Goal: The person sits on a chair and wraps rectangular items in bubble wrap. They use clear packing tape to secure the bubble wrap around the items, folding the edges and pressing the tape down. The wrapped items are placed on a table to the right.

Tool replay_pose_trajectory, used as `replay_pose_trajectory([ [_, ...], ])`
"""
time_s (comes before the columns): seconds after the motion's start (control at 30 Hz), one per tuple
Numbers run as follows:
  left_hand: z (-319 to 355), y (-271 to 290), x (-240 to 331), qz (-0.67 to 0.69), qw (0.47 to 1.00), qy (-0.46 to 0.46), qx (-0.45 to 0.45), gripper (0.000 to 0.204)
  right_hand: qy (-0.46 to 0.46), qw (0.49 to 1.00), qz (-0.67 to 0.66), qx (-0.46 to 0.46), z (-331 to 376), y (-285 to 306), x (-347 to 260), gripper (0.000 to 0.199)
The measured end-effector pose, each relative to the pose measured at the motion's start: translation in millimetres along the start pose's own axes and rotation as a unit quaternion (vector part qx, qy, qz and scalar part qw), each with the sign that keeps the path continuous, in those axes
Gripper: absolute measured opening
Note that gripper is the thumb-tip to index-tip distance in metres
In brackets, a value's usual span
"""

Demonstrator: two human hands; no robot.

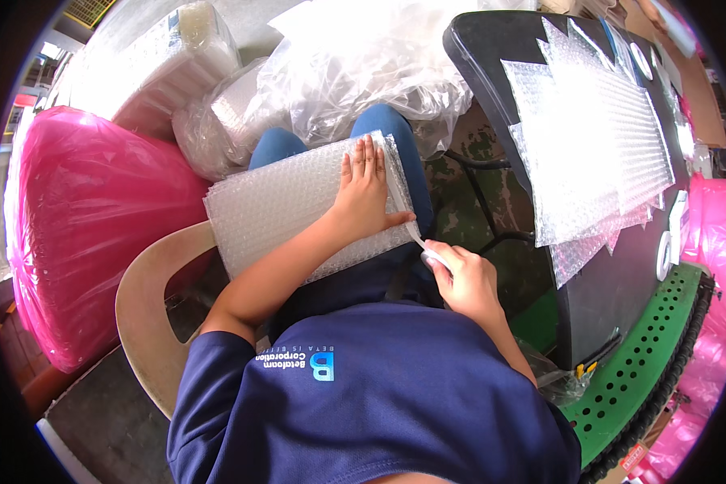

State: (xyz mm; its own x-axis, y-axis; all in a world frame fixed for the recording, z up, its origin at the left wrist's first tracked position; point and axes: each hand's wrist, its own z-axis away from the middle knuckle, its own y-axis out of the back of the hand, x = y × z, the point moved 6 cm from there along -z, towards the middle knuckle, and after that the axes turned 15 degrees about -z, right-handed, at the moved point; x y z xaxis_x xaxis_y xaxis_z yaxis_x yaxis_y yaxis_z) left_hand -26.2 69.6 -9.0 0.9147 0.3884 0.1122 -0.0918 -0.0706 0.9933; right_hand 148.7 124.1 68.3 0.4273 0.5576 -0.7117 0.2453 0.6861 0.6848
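- Pink plastic-wrapped bundle [105, 234] at my left, clear plastic sheeting [355, 73] heaped beyond my knees, black tabletop [486, 60] at my right with loose bubble-wrap sheets [589, 145] fanned over it.
- From my head view, the bubble-wrap stack [286, 198] lies across my lap, long axis running left to right, its right end angled farther from me.
- My left hand [367, 194] presses flat on the stack's right part, fingers pointing away, thumb spread toward the right edge.
- My right hand [460, 274], near but apart from the left, is curled around a white strip [415, 232] that slants from that edge toward me.
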Motion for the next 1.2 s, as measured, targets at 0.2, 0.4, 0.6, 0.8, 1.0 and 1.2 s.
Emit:
replay_pose_trajectory([
  [0.2,25.6,8.0,31.1,0.183,0.965,-0.172,-0.077,0.045,0.006,0.995,0.086,-0.059,-13.9,3.2,-0.6,0.038],
  [0.4,25.6,18.0,21.1,0.3,0.932,-0.201,0.002,0.013,0.069,0.988,0.135,-0.041,-29.7,-10.9,0.3,0.03],
  [0.6,24.7,11.5,21.5,0.277,0.942,-0.186,0.019,0.013,0.101,0.985,0.134,-0.046,-37.0,-21.5,-1.4,0.017],
  [0.8,24.3,11.6,24.4,0.263,0.951,-0.162,0.032,0.013,0.123,0.987,0.107,-0.011,-38.5,-20.7,-4.2,0.007],
  [1.0,24.0,9.2,26.0,0.23,0.959,-0.162,0.031,0.013,0.165,0.98,0.101,0.051,-39.2,-29.5,7.5,0.008],
  [1.2,23.6,1.5,33.6,0.159,0.974,-0.155,0.035,0.011,0.254,0.96,0.102,0.067,-37.3,-37.8,13.0,0.012],
])
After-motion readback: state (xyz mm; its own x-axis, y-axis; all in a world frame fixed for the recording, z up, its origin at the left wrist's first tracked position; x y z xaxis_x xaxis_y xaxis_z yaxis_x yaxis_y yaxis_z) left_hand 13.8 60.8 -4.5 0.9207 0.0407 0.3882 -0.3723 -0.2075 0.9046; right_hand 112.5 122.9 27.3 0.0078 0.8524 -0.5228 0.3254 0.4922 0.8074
